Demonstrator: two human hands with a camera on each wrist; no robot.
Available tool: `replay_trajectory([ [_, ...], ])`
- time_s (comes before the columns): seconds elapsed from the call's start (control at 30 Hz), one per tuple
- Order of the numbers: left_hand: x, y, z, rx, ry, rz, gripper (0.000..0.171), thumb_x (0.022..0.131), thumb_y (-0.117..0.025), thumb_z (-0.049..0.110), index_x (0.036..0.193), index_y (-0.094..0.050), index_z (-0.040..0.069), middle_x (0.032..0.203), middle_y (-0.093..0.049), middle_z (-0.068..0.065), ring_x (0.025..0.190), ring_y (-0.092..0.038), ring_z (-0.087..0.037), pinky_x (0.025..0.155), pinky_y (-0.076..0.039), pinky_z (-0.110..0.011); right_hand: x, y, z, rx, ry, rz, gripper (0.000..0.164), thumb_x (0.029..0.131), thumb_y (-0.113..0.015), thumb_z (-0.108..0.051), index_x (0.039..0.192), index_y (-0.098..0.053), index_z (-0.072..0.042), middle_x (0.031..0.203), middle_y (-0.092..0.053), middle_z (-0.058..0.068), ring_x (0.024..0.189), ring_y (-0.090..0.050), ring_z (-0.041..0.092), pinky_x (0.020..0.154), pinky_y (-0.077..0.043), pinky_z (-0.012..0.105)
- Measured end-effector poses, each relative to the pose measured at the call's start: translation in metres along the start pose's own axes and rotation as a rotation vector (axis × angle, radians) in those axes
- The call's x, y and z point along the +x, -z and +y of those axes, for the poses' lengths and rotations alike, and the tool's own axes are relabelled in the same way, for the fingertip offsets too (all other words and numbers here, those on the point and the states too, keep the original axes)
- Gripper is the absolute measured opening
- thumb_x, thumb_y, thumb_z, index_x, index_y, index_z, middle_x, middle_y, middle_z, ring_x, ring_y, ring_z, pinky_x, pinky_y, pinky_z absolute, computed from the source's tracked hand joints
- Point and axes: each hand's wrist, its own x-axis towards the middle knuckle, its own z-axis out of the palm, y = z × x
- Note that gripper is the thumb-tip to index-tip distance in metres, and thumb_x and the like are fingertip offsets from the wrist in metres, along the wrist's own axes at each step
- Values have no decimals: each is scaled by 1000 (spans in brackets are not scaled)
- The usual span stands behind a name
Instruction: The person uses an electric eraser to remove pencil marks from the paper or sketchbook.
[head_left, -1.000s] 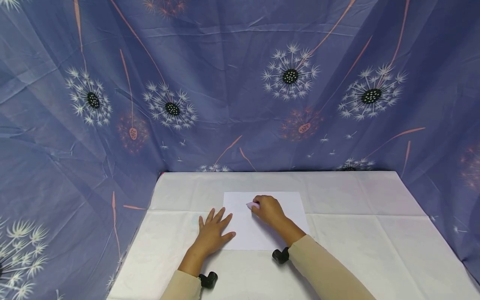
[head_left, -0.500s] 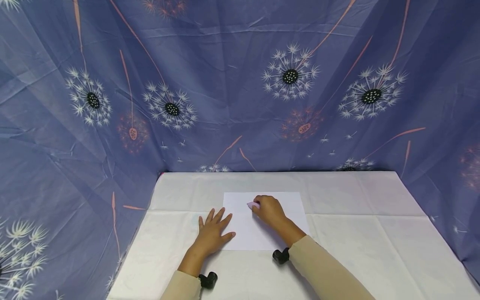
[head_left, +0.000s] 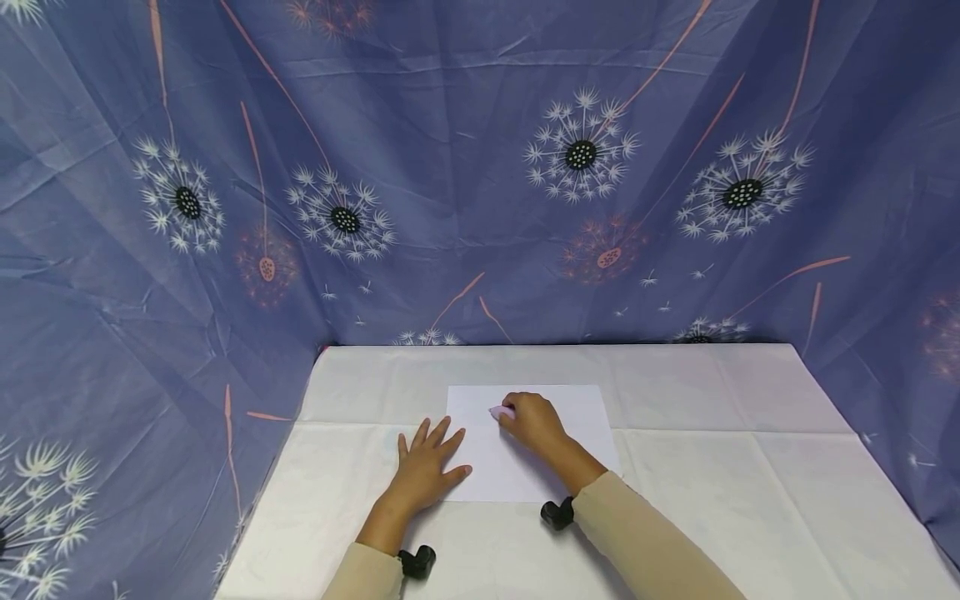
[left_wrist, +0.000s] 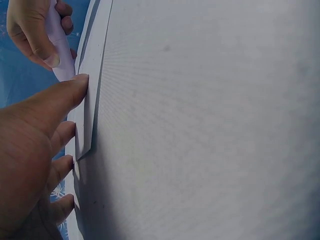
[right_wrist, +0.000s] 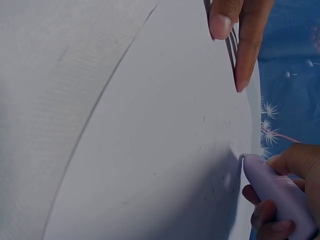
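Observation:
A white sheet of paper [head_left: 495, 475] lies flat on the white cloth. My right hand [head_left: 534, 421] grips a thick lilac pen-shaped tool [right_wrist: 280, 192] with curled fingers and thumb. Its small narrow tip is right at the paper's surface, in the upper left part of the sheet in the head view. My left hand [head_left: 422, 473] rests with spread fingers over the sheet's left edge, the thumb and index finger on the paper. In the right wrist view, small dark marks dot the sheet near the tool.
A white cloth [head_left: 720, 483] with fold creases covers the table. Blue curtains [head_left: 465, 167] with dandelion prints hang behind it and at the left. A small black camera [head_left: 417, 562] is on the left wrist, another black camera [head_left: 557, 514] on the right.
My right hand and the lilac tool have shifted slightly left and toward me over the paper. The left hand keeps its place.

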Motion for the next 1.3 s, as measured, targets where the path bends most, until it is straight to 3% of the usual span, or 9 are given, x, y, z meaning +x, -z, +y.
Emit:
replay_trajectory([
  [0.73,0,4,0,-7,27,-4,65,93,-67,51,149,-53,20,164,-36,-11,154,-19,-47,112,-8,-82,-5,10,9,-21,-28,22,12,89,-78,-21,92,-75,-10,84,-74,4,71,-62,18,71,-53,36],
  [0.97,0,3,0,-6,21,-6,65,93,-67,50,148,-53,20,164,-36,-12,154,-20,-47,112,-8,-82,-4,7,7,-1,3,32,11,88,-79,-19,89,-74,-9,81,-73,4,68,-59,16,67,-51,36],
  [1.3,0,0,1,9,6,-4,65,94,-65,51,149,-53,19,163,-37,-13,153,-22,-48,112,-10,-82,0,1,0,-7,-5,-4,13,89,-78,-22,90,-75,-10,85,-75,4,73,-64,17,72,-54,37],
])
